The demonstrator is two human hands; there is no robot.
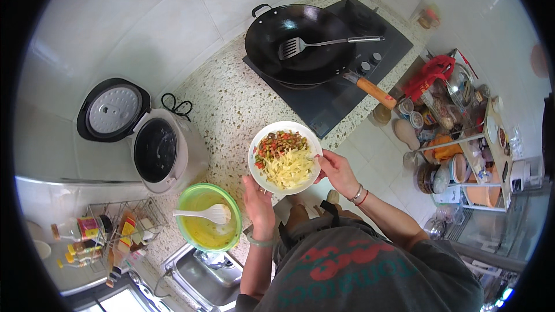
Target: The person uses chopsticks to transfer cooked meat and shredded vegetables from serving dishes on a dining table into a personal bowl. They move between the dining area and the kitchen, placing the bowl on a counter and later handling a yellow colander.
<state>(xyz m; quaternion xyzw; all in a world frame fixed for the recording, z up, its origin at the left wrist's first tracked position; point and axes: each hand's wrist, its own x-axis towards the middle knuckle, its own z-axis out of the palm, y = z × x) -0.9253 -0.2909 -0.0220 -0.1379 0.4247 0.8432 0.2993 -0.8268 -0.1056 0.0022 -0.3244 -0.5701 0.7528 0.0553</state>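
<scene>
A white plate (313, 145) is level in front of me, over the counter's edge. One half of it carries a diced mix (280, 142) of green, red and brown bits; pale yellow shreds (287, 169) fill the other. My right hand (340, 174) grips the plate's right rim, thumb on top. At the lower left rim is my left hand (259, 209), its fingers partly hidden under the plate. Close to the left hand stands a green basin (184, 226) with yellowish residue inside and a white rice paddle (215, 214) lying across it.
A black wok (272, 29) with a slotted metal spatula (293, 48) rests on the black cooktop (324, 117); its wooden handle (374, 93) juts over the counter edge. At left, a rice cooker (188, 150) has its lid up. Bottles, a sink (199, 277) and crowded shelves (491, 138) surround me.
</scene>
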